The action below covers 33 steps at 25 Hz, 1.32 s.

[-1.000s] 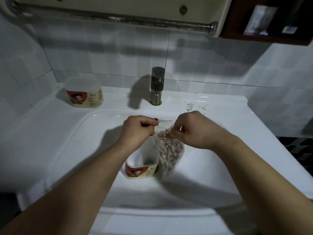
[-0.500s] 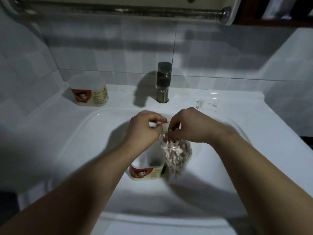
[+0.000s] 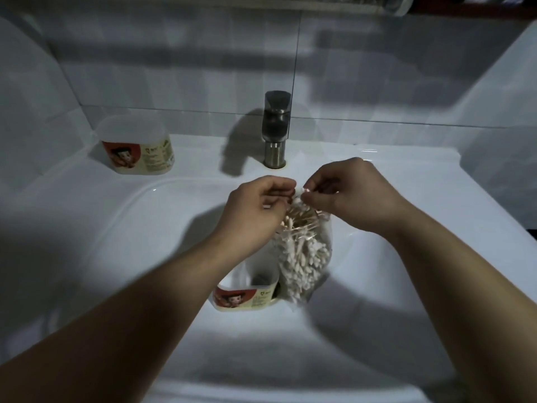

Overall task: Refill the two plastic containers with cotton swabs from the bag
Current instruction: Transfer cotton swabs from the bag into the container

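Observation:
A clear plastic bag full of cotton swabs hangs over the sink basin. My left hand pinches the bag's top edge on the left. On the right side of that edge my right hand pinches it too, with swab tips showing between the two hands. Below the bag, an open plastic container with a red and cream label stands in the basin, touching the bag's lower left side. A second, similar container stands on the sink ledge at the back left.
A metal faucet rises from the back of the white sink, just beyond my hands. Tiled walls close in behind and on both sides. A metal rail runs along the top.
Both hands have stayed at the bag's top while the view shifted closer and downward. The bag's mouth now shows swab tips between my fingers. The containers have not moved.

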Available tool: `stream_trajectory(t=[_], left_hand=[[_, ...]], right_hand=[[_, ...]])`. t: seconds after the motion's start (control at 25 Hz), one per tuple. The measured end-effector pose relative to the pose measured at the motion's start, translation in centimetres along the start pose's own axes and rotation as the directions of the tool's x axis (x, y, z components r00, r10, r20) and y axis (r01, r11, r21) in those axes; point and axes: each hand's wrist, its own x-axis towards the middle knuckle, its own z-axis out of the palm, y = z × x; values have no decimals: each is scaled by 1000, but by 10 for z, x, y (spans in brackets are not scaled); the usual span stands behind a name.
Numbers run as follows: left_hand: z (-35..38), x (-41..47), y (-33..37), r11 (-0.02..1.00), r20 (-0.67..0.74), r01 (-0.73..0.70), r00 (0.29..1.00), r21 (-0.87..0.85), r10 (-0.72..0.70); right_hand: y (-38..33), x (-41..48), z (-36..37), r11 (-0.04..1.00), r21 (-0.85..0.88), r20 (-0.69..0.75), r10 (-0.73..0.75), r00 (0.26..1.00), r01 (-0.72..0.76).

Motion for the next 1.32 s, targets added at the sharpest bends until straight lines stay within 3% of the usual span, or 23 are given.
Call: stream_trajectory(t=[0.16,0.32,0.96,1.12,1.32], left_hand=[[5,-3,-5,999,45,-1,999,32,-1],[4,-1,-10,999,46,9,999,49,-12],[5,4,-16,993,105,36,994,-112,-24],[4,5,-14,989,100,47,994,-140,-33],[5,1,-11,996,172,-74,982,-44,80]], right_hand=[[1,4,1,993,120,-139,22,990,-5],[1,4,2,979,199,-112,60,992,-37],[0,9,-1,890,454,-305,111,946,42],[-1,8,-1,895,446,-241,98,966,21],[-4,5,20,886,462,-134,45,990,22]])
